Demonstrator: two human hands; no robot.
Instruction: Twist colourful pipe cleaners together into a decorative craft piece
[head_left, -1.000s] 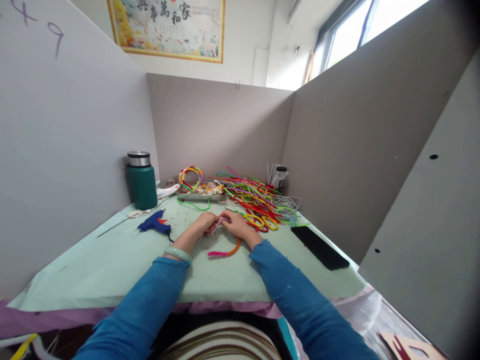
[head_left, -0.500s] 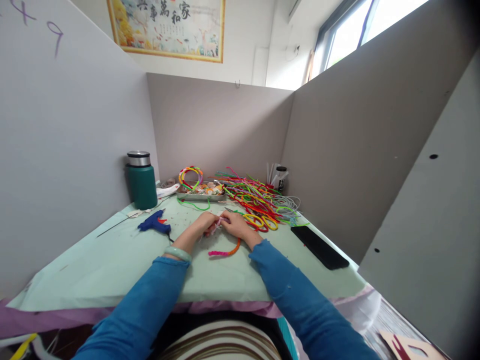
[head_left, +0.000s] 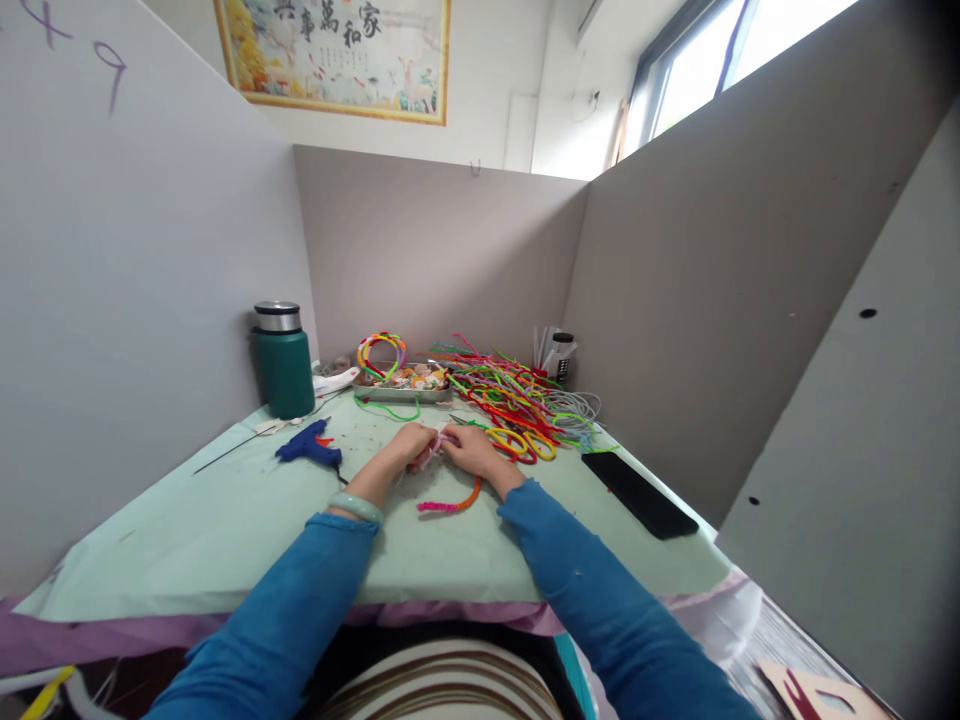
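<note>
My left hand (head_left: 411,446) and my right hand (head_left: 469,448) meet over the middle of the table, fingers pinched close together. Between them is a pale pink pipe cleaner (head_left: 433,452), gripped from both sides; my fingers cover much of it. Just below my right hand lies a curved pipe cleaner piece (head_left: 448,507), orange at one end and magenta at the other. Scissors with yellow handles (head_left: 517,443) rest to the right of my right hand. A blue glue gun (head_left: 310,445) lies to the left of my left hand.
At the back stand a metal tray (head_left: 401,395) of small pieces, a multicoloured ring (head_left: 381,356) and a heap of pipe cleaners (head_left: 510,385). A green bottle (head_left: 283,365) is at left, a black phone-like slab (head_left: 640,494) at right. Grey partitions (head_left: 442,235) enclose the table.
My fingers shift very slightly around the pale pink pipe cleaner. Everything else looks the same.
</note>
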